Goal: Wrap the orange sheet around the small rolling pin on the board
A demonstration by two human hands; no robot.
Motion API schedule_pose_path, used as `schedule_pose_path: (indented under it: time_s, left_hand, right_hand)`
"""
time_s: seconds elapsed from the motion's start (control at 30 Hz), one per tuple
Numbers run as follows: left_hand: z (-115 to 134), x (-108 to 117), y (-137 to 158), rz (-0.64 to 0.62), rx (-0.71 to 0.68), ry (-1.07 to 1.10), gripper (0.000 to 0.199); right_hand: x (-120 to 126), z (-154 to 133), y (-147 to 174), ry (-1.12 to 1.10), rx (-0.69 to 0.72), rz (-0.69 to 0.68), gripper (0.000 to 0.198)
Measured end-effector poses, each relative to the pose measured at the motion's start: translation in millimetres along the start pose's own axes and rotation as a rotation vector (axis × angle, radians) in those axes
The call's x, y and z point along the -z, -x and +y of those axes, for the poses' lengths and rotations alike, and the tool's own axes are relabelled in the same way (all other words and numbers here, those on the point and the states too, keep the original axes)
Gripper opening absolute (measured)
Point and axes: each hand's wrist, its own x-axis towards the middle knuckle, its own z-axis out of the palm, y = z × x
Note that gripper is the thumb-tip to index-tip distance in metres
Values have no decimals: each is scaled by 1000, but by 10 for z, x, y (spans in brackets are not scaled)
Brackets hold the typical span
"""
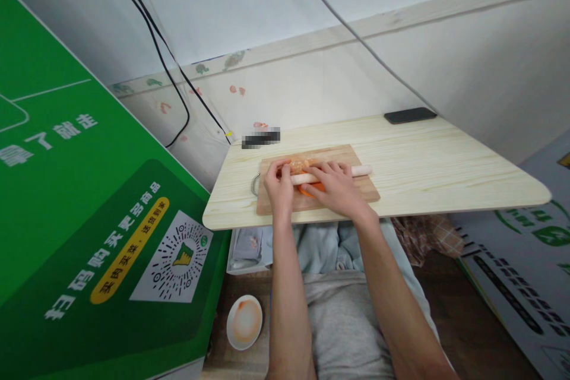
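1. While the left hand (279, 184) curls at the left end of the rolling pin (361, 170), its exact grip hidden, the right hand (335, 185) spreads loosely across it.
2. Rolling or pressing appears in hand; the next move calls for even pressure.
3. Orange material (303, 164) shows on both sides of the rolling pin, upon the cutting board (366, 190).
4. Beneath lies the desk (449, 172), its front edge near the cutting board.
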Motion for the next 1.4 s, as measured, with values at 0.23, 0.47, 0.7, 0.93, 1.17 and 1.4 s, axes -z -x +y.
schedule_pose_path:
  time_s: [0.23,0.47,0.7,0.93,1.17,1.4]
  left_hand:
    - [9,-7,1,5,8,-10,17]
    - [26,-9,2,4,11,-17,17]
    - [19,-9,0,1,5,-6,16]
    - [7,-9,-1,10,12,-17,17]
    - [7,-5,1,6,12,-15,17]
    - [8,-6,0,2,10,-8,17]
  right_hand:
    - [-26,31,1,1,23,16,40]
    - [-14,12,0,7,12,23,39]
    - [12,-6,-4,25,4,14,42]
    - [-12,7,-9,-10,4,14,41]
    - [-2,-3,-7,-18,-2,9,42]
    - [-17,4,-11,-11,10,29,42]
